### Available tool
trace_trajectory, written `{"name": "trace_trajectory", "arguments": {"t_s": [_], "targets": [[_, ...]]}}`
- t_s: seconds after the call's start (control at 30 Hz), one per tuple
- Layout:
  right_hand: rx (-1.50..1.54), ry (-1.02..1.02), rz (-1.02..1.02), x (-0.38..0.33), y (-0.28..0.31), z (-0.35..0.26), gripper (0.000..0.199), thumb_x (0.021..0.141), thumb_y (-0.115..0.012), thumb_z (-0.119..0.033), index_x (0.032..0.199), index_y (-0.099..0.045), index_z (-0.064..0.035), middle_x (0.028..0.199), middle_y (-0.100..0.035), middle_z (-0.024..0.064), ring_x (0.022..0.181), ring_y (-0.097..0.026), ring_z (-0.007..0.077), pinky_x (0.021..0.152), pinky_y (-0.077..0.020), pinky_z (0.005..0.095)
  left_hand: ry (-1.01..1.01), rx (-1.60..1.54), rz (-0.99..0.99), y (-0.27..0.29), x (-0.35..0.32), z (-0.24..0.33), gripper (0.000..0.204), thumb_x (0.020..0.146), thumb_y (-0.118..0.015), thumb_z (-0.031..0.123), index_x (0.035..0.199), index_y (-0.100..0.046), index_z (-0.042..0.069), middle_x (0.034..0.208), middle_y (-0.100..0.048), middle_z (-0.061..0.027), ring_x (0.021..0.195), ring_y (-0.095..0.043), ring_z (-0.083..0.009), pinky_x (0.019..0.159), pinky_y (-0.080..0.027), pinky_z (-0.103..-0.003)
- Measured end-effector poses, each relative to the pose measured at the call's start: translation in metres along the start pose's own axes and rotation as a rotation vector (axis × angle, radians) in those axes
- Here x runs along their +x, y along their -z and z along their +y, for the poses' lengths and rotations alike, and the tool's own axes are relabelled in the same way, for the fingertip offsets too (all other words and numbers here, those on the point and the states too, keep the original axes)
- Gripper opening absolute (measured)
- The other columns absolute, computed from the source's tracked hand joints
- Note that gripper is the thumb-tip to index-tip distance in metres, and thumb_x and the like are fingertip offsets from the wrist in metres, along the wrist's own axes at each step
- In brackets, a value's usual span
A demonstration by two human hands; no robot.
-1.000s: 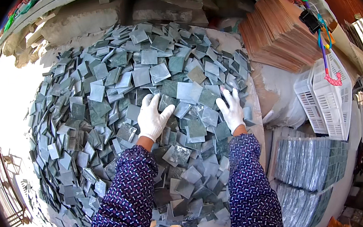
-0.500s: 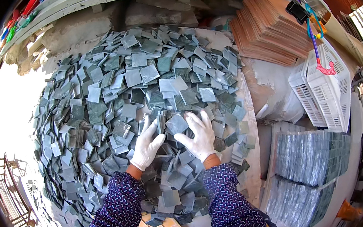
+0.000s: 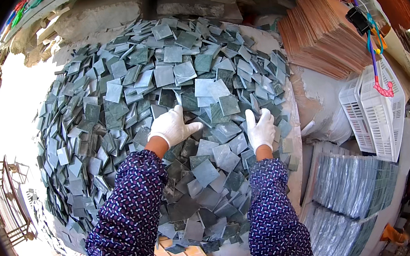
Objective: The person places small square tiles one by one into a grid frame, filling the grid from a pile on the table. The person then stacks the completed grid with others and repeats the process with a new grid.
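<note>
Green-grey tiles (image 3: 183,74) lie loose under my left hand (image 3: 171,127) and right hand (image 3: 260,130), fingers spread flat, grasping nothing, so I'd press evenly and sweep gently.

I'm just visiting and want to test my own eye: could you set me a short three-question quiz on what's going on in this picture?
1. True or false: both hands wear white gloves.
2. What do the left hand and the right hand rest on?
A. a pile of grey-green square tiles
B. a white plastic basket
C. a stack of orange-brown tiles
3. What stands to the right of the tile pile, below the stack of orange-brown tiles?

Key
1. True.
2. A: both hands lie flat on the pile, fingers spread.
3. White plastic baskets, standing on edge.
</note>
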State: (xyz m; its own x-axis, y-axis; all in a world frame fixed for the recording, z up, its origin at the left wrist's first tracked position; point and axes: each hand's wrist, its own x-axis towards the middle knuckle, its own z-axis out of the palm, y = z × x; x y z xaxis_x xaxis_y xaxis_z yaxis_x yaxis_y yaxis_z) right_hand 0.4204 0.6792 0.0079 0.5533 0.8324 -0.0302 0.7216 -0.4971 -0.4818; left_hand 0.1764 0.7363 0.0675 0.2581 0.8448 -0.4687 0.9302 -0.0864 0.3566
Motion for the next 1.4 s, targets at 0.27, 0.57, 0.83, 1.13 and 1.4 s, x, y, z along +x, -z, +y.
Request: {"name": "trace_trajectory", "arguments": {"t_s": [0.27,0.57,0.83,1.13,1.4], "targets": [[-0.045,0.111,-0.100,-0.044,0.009,-0.035,0.078,0.075,-0.066,-0.059,0.125,-0.043,-0.0034,0.124,-0.049,0.0241,0.108,-0.053,0.0423,0.092,-0.0437,0.0465,-0.117,-0.094,0.052,-0.036,-0.018,-0.007,0.056,0.079,-0.064,0.055,0.099,-0.063,0.004,0.111,-0.057,-0.0180,0.101,-0.060,-0.0355,0.084,-0.050,-0.041],[0.024,0.315,-0.016,-0.083,0.003,-0.025,0.073,0.075,-0.070,-0.049,0.122,-0.052,0.0034,0.121,-0.056,0.0252,0.109,-0.055,0.0394,0.093,-0.0432,0.0447,-0.236,-0.089,0.296,-0.059,-0.058,-0.006,0.055,0.080,-0.063,0.052,0.096,-0.062,0.000,0.110,-0.059,-0.0165,0.101,-0.057,-0.0349,0.086,-0.048,-0.043],[0.436,0.560,-0.329,-0.135,0.028,-0.047,0.031,0.079,-0.065,-0.026,0.101,-0.064,-0.0034,0.101,-0.065,0.0131,0.098,-0.059,0.0310,0.088,-0.0468,0.0393,-0.403,-0.076,0.311,-0.060,-0.119,-0.003,0.037,0.079,-0.065,0.036,0.090,-0.064,0.001,0.101,-0.059,-0.0152,0.102,-0.055,-0.0348,0.087,-0.046,-0.042],[0.653,0.377,-0.570,-0.203,0.066,-0.024,0.035,0.084,-0.063,-0.024,0.112,-0.062,-0.0021,0.111,-0.065,0.0165,0.104,-0.062,0.0312,0.089,-0.0476,0.0355,-0.497,-0.118,0.202,-0.053,-0.193,0.004,0.030,0.079,-0.066,0.029,0.094,-0.064,0.004,0.096,-0.062,-0.0125,0.099,-0.057,-0.0330,0.090,-0.045,-0.043],[0.512,0.614,-0.477,-0.249,0.097,0.004,0.038,0.081,-0.068,-0.020,0.113,-0.061,-0.0012,0.108,-0.064,0.0157,0.102,-0.059,0.0317,0.089,-0.0471,0.0367,-0.476,-0.046,0.159,-0.053,-0.262,-0.005,0.035,0.085,-0.061,0.033,0.108,-0.064,0.006,0.119,-0.060,-0.0125,0.120,-0.049,-0.0335,0.105,-0.034,-0.048]]}}
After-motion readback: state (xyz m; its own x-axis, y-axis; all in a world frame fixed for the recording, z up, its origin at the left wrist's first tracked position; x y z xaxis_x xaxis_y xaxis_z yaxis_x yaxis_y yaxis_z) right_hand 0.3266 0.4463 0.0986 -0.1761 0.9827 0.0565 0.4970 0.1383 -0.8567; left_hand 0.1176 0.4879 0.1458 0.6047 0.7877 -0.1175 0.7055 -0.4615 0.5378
